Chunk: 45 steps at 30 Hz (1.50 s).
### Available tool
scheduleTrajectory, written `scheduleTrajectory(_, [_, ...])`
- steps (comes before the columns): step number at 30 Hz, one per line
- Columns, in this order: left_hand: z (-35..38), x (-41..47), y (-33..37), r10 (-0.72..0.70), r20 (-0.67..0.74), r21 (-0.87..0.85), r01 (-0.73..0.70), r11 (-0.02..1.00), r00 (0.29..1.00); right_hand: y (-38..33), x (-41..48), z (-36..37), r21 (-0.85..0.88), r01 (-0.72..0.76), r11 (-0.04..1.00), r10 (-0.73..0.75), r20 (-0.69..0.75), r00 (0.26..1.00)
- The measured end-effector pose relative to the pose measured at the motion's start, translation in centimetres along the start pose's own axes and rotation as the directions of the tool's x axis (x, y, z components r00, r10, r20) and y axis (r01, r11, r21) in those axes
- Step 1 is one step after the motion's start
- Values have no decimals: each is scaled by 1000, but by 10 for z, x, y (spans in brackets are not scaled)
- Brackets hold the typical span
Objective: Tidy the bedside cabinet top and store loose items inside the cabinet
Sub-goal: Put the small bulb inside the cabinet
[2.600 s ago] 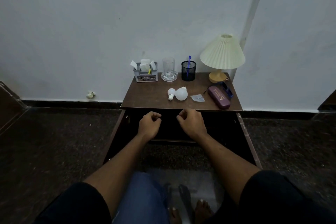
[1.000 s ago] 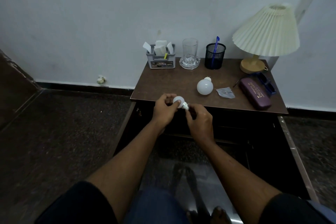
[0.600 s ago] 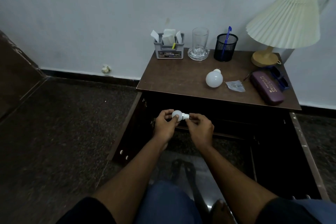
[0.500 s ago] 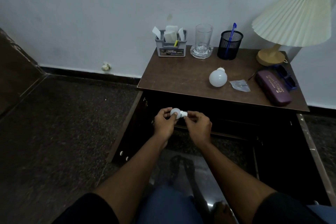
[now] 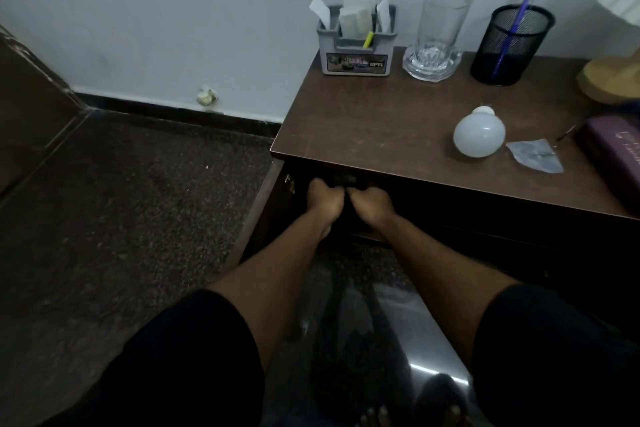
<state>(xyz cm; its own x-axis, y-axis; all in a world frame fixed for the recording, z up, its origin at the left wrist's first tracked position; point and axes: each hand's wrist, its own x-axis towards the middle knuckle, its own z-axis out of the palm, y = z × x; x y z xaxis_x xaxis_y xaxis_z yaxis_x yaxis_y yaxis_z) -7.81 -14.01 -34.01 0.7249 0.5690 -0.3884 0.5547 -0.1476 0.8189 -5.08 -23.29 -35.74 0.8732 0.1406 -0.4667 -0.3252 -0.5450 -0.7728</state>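
Matt brown wooden cabinet top (image 5: pixel 381 135), clear glass tumbler (image 5: pixel 440 31), black wire-mesh pen cup (image 5: pixel 512 45)

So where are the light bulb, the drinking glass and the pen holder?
light bulb (image 5: pixel 479 134), head view, on its round globe.
drinking glass (image 5: pixel 445 21), head view, on its side wall.
pen holder (image 5: pixel 510 48), head view, on its mesh front.

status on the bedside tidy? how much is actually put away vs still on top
Done: the cabinet is open. In hand: both the left hand and right hand are reaching into its dark inside; whether they hold anything is hidden. Left on top: a loose bulb, a clear plastic scrap and a purple case. The paper holder, glass and pen cup stand along the back.
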Motion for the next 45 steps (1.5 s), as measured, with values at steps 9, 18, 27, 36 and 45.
scheduleTrajectory(9, [9, 49, 0, -161, 116, -47, 168, 985, 980, -12, 42, 7, 148, 98, 984, -113, 97, 989])
scheduleTrajectory(18, [18, 54, -2, -194, 145, -83, 207, 975, 970, -9, 58, 3, 134, 88, 987, -102, 104, 989])
scheduleTrajectory(27, [16, 44, -4, -114, 62, -47, 117, 992, 992, -7, 48, -8, 145, 145, 979, -161, 107, 981])
scheduleTrajectory(36, [10, 22, -5, -63, -13, -27, 63, 998, 998, 5, 22, -7, 121, 140, 983, -154, 115, 981])
scheduleTrajectory(45, [-10, -18, -13, 25, 47, -37, -24, 999, 999, 11, -13, -16, 149, 189, 971, -185, -37, 982])
